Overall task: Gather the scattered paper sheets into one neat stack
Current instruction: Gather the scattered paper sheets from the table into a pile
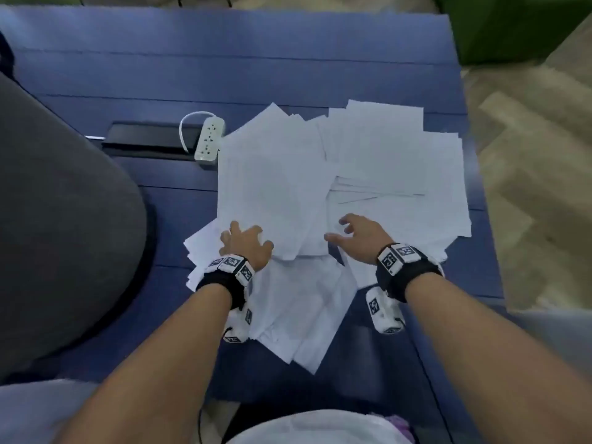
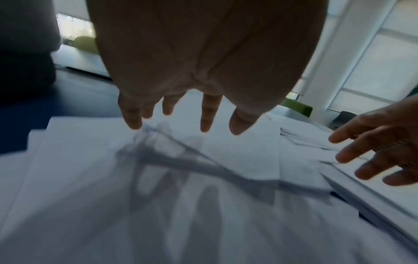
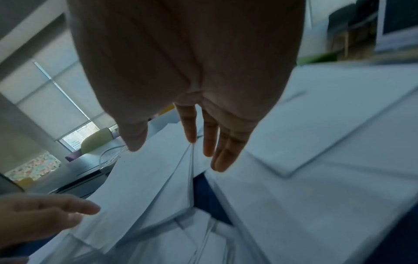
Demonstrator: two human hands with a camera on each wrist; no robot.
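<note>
Several white paper sheets (image 1: 282, 174) lie scattered and overlapping on the blue table (image 1: 224, 59), with more sheets (image 1: 394, 149) fanned out at the right and some (image 1: 298, 315) near the front edge. My left hand (image 1: 245, 243) hovers with spread fingers over the near-left part of the sheets (image 2: 158, 178), holding nothing. My right hand (image 1: 355, 232) is open just above the sheets (image 3: 316, 160) at the right, thumb toward the left hand. In the right wrist view its fingers (image 3: 226, 151) point down at a gap between sheet edges.
A white power strip (image 1: 209, 137) with a cord lies beside a black cable tray (image 1: 147, 137) left of the papers. A grey chair back (image 1: 57, 219) stands at the left. The table's right edge (image 1: 480, 219) drops to a wooden floor.
</note>
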